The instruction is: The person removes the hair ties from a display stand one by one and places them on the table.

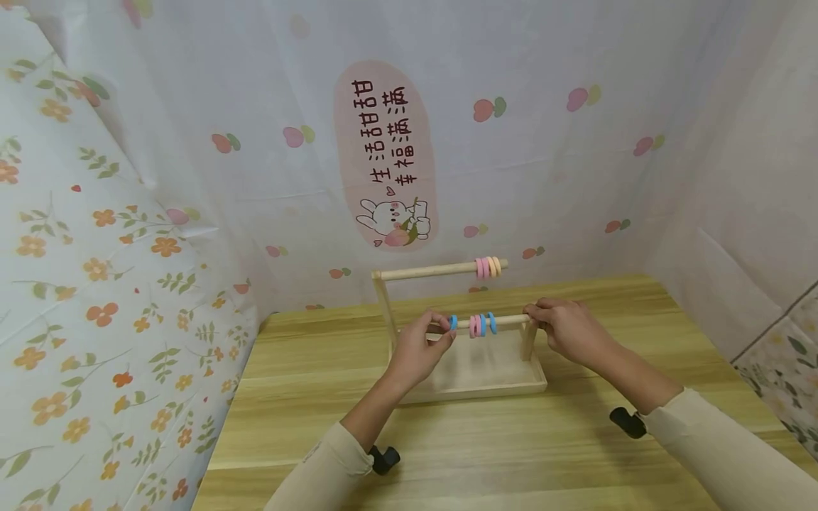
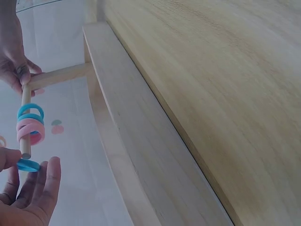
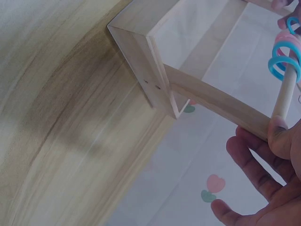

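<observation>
A wooden two-arm stand (image 1: 473, 389) has round rods at two heights. On the lower rod (image 1: 513, 319) hang pink rings (image 1: 474, 326) and blue rings (image 1: 492, 323). My left hand (image 1: 415, 349) pinches another blue ring (image 2: 29, 165) between thumb and finger, right at the free tip of that rod. Whether the tip passes into the ring is hard to tell. At the opposite end, my right hand (image 1: 567, 331) grips the corner where rod meets post (image 3: 221, 101), thumb on the rod and fingers behind.
The upper rod (image 1: 428, 271) stands farther back, carrying pink and pale orange rings (image 1: 488, 267) near its free end. Beneath the rods lies the stand's shallow tray base. A patterned cloth (image 1: 530, 177) hangs behind the wooden table (image 1: 307, 426), with another floral cloth at left.
</observation>
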A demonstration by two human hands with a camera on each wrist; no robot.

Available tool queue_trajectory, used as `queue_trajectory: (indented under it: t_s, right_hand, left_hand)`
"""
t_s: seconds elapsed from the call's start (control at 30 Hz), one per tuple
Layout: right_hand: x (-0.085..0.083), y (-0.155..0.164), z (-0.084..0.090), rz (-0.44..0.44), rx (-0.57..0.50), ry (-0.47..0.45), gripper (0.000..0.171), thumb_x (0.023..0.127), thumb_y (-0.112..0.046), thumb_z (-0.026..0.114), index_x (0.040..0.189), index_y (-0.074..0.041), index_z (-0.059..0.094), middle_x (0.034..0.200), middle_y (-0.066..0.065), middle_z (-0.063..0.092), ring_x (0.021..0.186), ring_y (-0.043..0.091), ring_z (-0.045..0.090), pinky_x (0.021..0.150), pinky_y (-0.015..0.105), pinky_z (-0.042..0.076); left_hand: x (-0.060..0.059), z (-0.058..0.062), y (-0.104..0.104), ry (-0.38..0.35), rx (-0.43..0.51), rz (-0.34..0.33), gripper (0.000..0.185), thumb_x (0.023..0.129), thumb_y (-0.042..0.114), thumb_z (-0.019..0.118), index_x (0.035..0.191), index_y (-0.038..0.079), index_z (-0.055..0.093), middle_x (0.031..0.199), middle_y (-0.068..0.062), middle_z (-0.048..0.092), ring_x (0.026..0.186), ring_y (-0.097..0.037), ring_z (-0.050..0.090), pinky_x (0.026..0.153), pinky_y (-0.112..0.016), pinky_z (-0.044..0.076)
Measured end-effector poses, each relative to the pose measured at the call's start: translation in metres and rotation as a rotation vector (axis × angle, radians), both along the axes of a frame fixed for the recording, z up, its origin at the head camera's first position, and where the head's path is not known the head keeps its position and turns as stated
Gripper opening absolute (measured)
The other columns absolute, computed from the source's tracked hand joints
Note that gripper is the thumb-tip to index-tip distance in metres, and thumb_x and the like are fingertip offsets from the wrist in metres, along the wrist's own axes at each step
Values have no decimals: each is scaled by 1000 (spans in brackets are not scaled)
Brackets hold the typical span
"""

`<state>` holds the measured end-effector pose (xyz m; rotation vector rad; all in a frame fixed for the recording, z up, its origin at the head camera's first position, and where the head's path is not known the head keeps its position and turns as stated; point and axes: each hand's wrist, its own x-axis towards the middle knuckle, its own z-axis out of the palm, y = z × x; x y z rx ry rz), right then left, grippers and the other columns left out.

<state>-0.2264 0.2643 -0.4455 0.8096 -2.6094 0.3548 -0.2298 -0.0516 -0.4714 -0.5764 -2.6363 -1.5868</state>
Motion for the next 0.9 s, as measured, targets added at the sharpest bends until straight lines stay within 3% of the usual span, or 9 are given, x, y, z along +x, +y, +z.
queue_trajectory:
  t_s: [0.37,0.53,0.9]
  right_hand:
    - [-1,2,1,-24,15,-18,25,95,9,76,118,0,83,100,9,81,75,22,75,53,28,46]
    - [-2,3,0,-16,8,-1,25,93,9,78,116,0,84,96,9,80,70,20,73,52,26,41]
    - [1,1,2,-15,28,-19,23,95,7,77,116,0,84,97,10,80,72,21,74,55,30,49]
  left_hand:
    - [7,-1,-17,3,7,12,5,107,16,74,110,13,71,137,-6,76,121,-26,75,89,-27,65]
    - [11,-3,-27,11,6,16,4,106,16,75,107,14,71,132,-5,78,119,-22,75,87,-23,64]
    - [24,-1,-49,59,-13,-60,8,99,11,77,98,17,72,125,-3,80,101,-16,77,83,-26,64]
